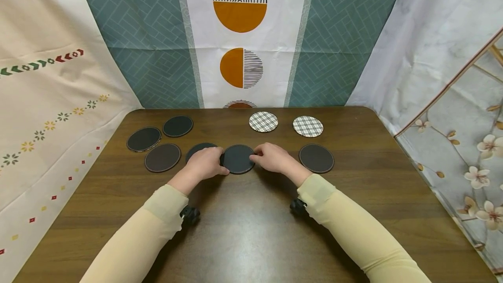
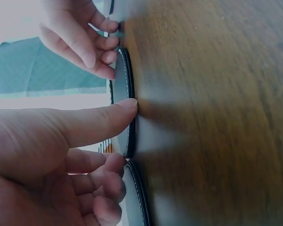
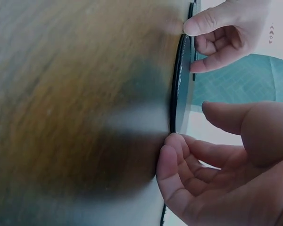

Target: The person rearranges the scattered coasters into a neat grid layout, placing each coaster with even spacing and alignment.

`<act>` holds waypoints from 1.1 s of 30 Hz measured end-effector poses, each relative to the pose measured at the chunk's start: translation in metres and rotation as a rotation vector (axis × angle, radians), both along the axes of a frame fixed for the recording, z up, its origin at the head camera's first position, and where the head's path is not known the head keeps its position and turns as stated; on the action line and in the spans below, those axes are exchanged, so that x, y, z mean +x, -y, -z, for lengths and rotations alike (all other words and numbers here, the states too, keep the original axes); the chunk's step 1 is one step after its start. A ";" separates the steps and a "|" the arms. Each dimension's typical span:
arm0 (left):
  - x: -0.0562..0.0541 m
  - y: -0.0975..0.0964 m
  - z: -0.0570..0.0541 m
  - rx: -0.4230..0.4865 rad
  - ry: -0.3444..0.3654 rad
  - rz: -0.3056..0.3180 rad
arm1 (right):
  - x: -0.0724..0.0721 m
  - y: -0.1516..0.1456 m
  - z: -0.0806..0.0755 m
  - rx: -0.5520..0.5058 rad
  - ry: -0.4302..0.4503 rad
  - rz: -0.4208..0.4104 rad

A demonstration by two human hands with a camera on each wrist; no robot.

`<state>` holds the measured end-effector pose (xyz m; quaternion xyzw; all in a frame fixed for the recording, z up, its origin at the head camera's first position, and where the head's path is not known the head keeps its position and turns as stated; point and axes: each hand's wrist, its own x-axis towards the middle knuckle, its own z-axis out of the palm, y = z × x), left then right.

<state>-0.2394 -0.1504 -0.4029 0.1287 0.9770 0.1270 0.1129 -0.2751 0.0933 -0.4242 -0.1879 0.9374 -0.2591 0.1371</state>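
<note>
A dark round coaster [image 1: 238, 159] with a stitched rim lies between the two hands at the middle of the table. My left hand [image 1: 206, 163] holds its left side, the thumb at the near rim and the index finger at the far side. The other left fingers are bent over the neighbouring dark coaster [image 2: 137, 195], partly hidden under that hand. At the right edge, loosely bent fingertips of my right hand [image 1: 272, 157] touch the rim, and the right thumb [image 3: 219, 115] is raised off the coaster.
Left of the hands lie a brown coaster [image 1: 163, 157] and two dark ones, a left one [image 1: 144, 139] and a back one [image 1: 178, 125]. Two checked white coasters, one central [image 1: 263, 122] and one farther right [image 1: 308, 126], sit near the back edge. Another brown coaster [image 1: 316, 158] lies rightward.
</note>
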 end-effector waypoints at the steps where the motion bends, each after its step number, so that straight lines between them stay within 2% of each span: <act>1: 0.000 0.000 0.000 0.000 0.000 -0.001 | 0.005 0.001 -0.007 -0.014 0.024 0.013; 5: -0.001 0.002 0.003 0.015 -0.010 -0.002 | 0.012 0.002 -0.013 -0.099 0.073 0.049; 11: -0.001 0.002 0.006 0.062 -0.036 -0.015 | 0.016 0.001 -0.013 -0.225 0.120 0.089; 16: -0.001 -0.006 0.007 0.103 -0.064 -0.008 | 0.016 0.001 -0.009 -0.395 0.208 0.132; 21: 0.000 -0.013 0.002 0.051 -0.092 -0.032 | 0.015 0.003 -0.006 -0.536 0.285 0.149; 26: 0.001 -0.009 0.000 0.000 -0.092 -0.057 | 0.014 0.005 -0.004 -0.597 0.305 0.180; 33: 0.000 -0.007 0.004 0.042 -0.084 -0.056 | 0.011 0.007 0.000 -0.614 0.278 0.228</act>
